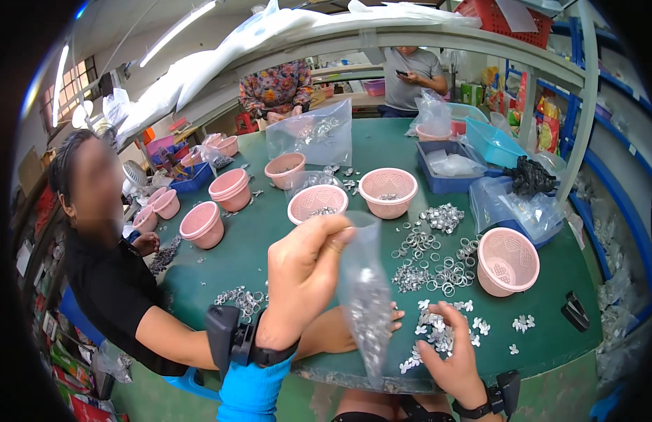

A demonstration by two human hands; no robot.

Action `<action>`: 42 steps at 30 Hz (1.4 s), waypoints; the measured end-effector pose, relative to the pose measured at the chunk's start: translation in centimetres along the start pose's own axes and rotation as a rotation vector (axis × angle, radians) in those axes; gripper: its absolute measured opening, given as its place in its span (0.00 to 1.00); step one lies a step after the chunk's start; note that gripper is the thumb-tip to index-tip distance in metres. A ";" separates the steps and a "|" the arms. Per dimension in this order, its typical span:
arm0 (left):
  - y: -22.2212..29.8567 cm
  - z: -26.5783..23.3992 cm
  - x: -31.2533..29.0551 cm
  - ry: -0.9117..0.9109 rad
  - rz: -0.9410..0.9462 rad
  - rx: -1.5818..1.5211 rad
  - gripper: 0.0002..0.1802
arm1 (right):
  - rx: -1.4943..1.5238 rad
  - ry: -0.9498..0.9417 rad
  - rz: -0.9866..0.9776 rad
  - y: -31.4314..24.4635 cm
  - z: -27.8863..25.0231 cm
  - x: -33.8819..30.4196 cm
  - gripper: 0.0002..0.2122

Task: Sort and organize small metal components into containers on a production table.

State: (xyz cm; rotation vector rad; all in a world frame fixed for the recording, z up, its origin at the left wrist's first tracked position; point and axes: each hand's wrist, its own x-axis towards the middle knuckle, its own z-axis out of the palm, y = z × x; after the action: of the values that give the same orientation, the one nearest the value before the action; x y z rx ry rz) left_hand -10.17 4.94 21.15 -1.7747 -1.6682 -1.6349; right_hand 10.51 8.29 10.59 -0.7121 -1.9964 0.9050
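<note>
My left hand (306,274), raised over the near table edge, pinches the top of a transparent plastic bag (367,295). Small silver metal pieces fill the bag's lower part, and it hangs down to a narrow corner. To the right, my right hand (452,352) is low over the table with thumb and fingers apart. Beside its fingers lies a pile of silver flower-shaped pieces (438,330). Behind the bag, a co-worker's forearm (326,332) reaches across from the left, its fingertips showing just past the bag.
Silver rings (449,276) and other small metal parts (442,218) lie in heaps on the green table (305,239). Pink baskets (507,264) stand around them. A black stapler (575,311) lies at the right edge. The co-worker (111,281) sits left; two people are across the table.
</note>
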 end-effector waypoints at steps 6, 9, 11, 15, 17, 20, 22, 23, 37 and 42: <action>7.4 1.1 4.6 0.018 0.556 -0.127 0.05 | 0.226 0.187 0.202 0.9 -1.9 -1.6 0.25; 8.4 1.9 5.6 -0.084 0.583 -0.132 0.06 | 0.260 0.208 0.295 2.1 -2.8 -2.6 0.24; 8.8 2.6 5.9 -0.094 0.608 -0.139 0.06 | 0.148 0.139 0.266 2.7 -3.5 -3.2 0.22; 9.0 3.9 6.3 -0.081 0.599 -0.183 0.05 | 0.188 0.077 0.306 3.3 -4.5 -3.5 0.20; 9.0 4.5 6.4 -0.078 0.583 -0.203 0.04 | 0.149 0.230 0.268 3.9 -4.3 -3.6 0.23; 9.0 4.7 6.3 -0.097 0.456 -0.213 0.03 | 0.124 0.278 0.281 3.4 -4.1 -3.7 0.25; 9.1 4.7 6.4 -0.097 0.463 -0.177 0.03 | 0.141 0.238 0.288 2.9 -4.6 -3.5 0.26; 9.1 4.7 6.3 -0.094 0.467 -0.142 0.03 | 0.156 0.196 0.295 2.7 -4.7 -3.4 0.27; 1.8 6.8 2.4 -0.168 -0.085 -0.154 0.04 | 0.004 0.139 0.402 6.7 -5.7 -8.2 0.22; -2.9 7.0 1.6 -0.103 -0.283 -0.171 0.06 | -0.014 0.167 0.406 8.3 -5.6 -9.6 0.19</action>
State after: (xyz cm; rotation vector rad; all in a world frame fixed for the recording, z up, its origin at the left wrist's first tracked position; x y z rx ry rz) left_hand -9.03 12.11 18.45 -1.7935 -1.9552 -1.8827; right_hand 21.42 7.92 2.03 -1.1897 -1.7411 1.0254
